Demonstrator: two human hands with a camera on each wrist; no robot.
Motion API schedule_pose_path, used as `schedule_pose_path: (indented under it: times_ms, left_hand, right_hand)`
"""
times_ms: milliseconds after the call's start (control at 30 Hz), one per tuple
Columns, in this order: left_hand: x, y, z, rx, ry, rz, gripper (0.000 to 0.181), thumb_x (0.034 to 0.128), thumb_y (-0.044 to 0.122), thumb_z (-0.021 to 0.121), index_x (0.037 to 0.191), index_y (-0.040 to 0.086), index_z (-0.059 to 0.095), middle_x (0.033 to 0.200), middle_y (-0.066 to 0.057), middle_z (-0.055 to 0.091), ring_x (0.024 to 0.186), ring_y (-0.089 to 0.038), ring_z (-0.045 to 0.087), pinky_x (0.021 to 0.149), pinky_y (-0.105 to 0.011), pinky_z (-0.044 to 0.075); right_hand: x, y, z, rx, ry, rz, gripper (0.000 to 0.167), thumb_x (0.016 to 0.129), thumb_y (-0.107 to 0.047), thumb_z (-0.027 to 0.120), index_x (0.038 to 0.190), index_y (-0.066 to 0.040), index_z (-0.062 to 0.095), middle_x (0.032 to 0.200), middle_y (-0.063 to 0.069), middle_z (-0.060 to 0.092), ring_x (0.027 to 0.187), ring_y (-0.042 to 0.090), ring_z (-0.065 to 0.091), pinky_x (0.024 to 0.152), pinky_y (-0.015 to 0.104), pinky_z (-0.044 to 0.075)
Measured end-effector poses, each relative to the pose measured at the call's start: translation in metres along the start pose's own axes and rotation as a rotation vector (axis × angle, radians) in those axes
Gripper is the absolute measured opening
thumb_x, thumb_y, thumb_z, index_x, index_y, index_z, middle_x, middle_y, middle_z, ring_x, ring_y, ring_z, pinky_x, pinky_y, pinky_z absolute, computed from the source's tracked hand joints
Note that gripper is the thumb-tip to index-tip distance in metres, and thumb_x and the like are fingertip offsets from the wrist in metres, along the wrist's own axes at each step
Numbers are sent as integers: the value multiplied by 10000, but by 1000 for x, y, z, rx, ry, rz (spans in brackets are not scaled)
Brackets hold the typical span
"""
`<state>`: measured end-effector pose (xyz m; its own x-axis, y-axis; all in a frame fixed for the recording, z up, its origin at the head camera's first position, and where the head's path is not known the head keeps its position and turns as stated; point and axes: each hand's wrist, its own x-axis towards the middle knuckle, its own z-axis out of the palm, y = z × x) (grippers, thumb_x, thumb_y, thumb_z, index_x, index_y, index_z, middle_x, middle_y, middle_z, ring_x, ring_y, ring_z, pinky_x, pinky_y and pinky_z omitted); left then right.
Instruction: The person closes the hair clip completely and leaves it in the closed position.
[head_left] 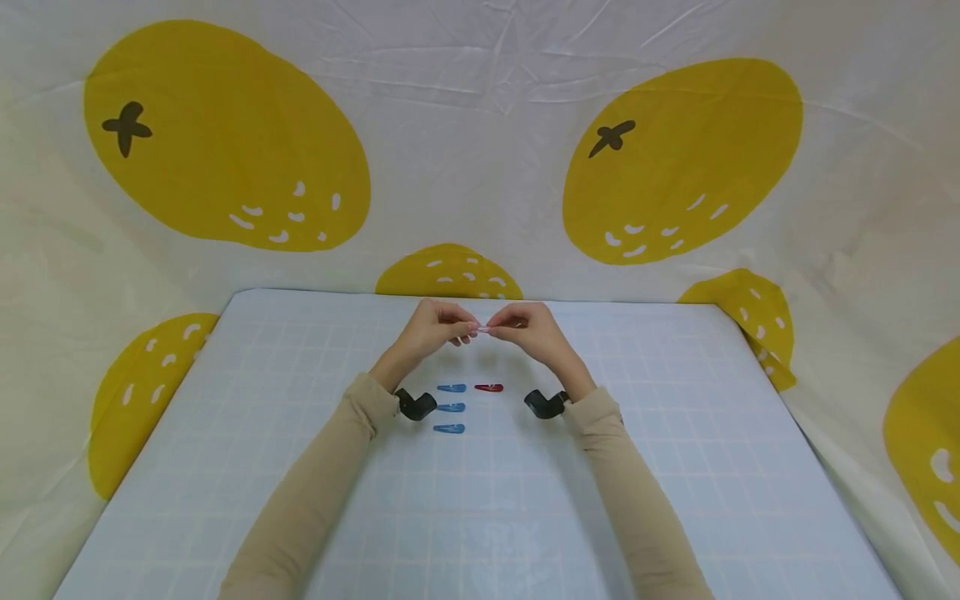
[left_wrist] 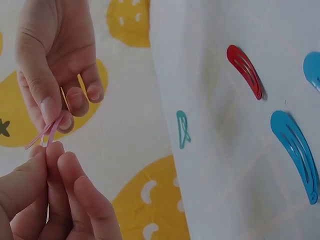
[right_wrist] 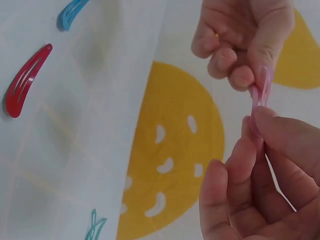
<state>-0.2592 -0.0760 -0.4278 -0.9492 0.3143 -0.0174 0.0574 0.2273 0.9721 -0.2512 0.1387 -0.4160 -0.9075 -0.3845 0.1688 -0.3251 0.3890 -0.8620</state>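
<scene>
A pink snap hair clip (head_left: 483,330) is held above the far part of the table, between my two hands. My left hand (head_left: 435,323) pinches one end between thumb and fingertips. The other end is pinched by my right hand (head_left: 528,327). In the left wrist view the pink clip (left_wrist: 49,132) has its strips spread apart; fingers cover both ends. Nearer than the hands, a red hair clip (head_left: 489,387) lies beside the farthest of three blue hair clips (head_left: 451,407), which form a column.
A teal clip-shaped thing (left_wrist: 183,130) shows near the table's far edge; another teal piece (right_wrist: 95,227) is in the right wrist view, and I cannot tell if they are the same. Black wrist cameras (head_left: 546,404) jut inward. A printed curtain (head_left: 465,167) hangs behind the table (head_left: 480,533).
</scene>
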Motion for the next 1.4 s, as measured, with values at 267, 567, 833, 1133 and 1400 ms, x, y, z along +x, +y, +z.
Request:
schedule_pose_path:
  times_ms: [267, 567, 833, 1133, 1400]
  left_hand:
    - [-19, 1, 2, -54, -38, 17, 238, 963, 271, 671, 1069, 66, 731, 953, -123, 712, 902, -409, 645, 796, -359, 564]
    - [-39, -2, 9, -79, -41, 34, 261, 894, 269, 759, 1069, 84, 702, 975, -122, 716, 956, -488, 615, 796, -384, 559]
    - [-56, -10, 19, -98, -23, 5, 234, 874, 286, 779, 1003, 96, 733, 923, -134, 700, 907, -432, 621, 862, -530, 525]
    - [-75, -15, 34, -167, 2, -16, 184, 879, 222, 774, 973, 67, 743, 867, -106, 714, 804, -325, 649, 785, -392, 561]
    - [-89, -22, 46, -217, -5, -71, 207, 857, 224, 795, 968, 56, 743, 857, -78, 724, 766, -255, 655, 737, -321, 561]
  right_hand:
    - [-22, -34, -3, 41, -11, 31, 127, 910, -50, 708, 995, 42, 729, 958, 145, 713, 837, 249, 642, 809, 340, 541]
    - [-30, -10, 5, 71, -12, 21, 145, 916, -107, 719, 1016, -3, 736, 972, 116, 714, 875, 244, 640, 816, 330, 538]
    - [-48, -11, 7, 150, -20, 21, 124, 907, -140, 736, 1000, -58, 739, 970, 67, 706, 899, 365, 657, 821, 333, 551]
    - [-67, -3, 12, 213, -38, 108, 177, 902, -195, 748, 1006, -52, 735, 965, 87, 712, 872, 342, 651, 802, 340, 542]
    - [-85, 7, 16, 300, -101, 136, 137, 923, -113, 710, 1002, -1, 720, 905, 109, 703, 797, 306, 626, 779, 383, 529]
